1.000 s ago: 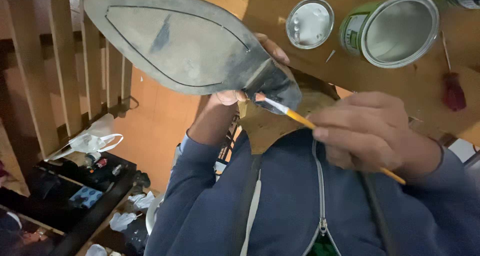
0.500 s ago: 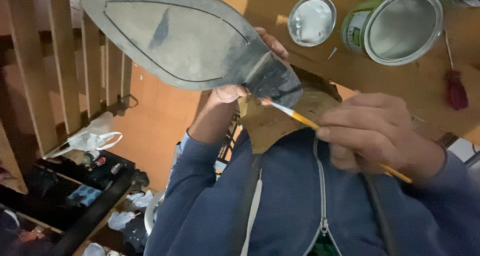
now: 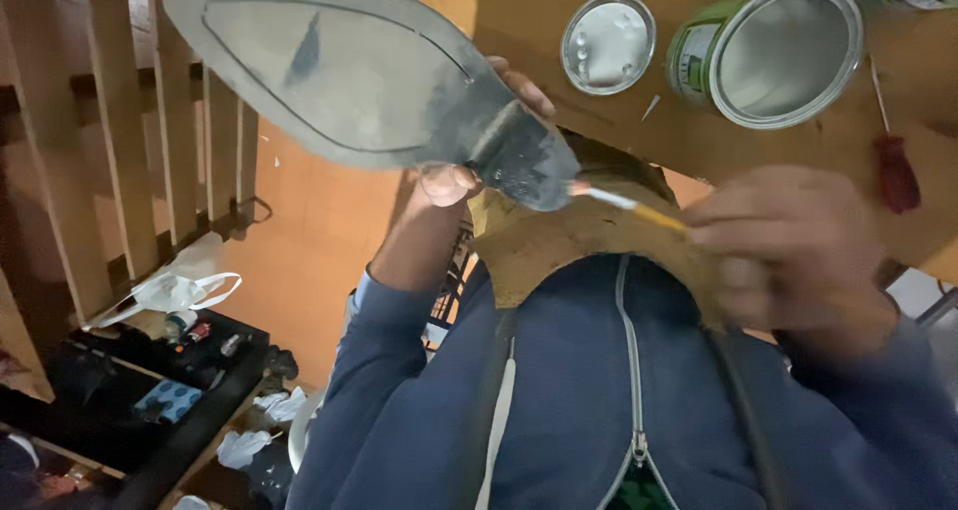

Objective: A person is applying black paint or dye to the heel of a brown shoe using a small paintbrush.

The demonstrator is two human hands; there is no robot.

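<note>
My left hand holds a shoe up by its heel end, grey sole facing me, toe pointing up and left. My right hand grips a thin yellow-handled brush. The brush tip touches the dark heel part of the sole. A tan leather apron bib sits below the shoe, over my blue zipped jacket.
A wooden table at the top carries a round tin lid, an open green can and a red-handled tool. Wooden slats stand at left; cluttered dark shelves lie below.
The brush tip has slid left along the heel edge. My right hand moved slightly right and is blurred. The shoe shifted a little upward.
</note>
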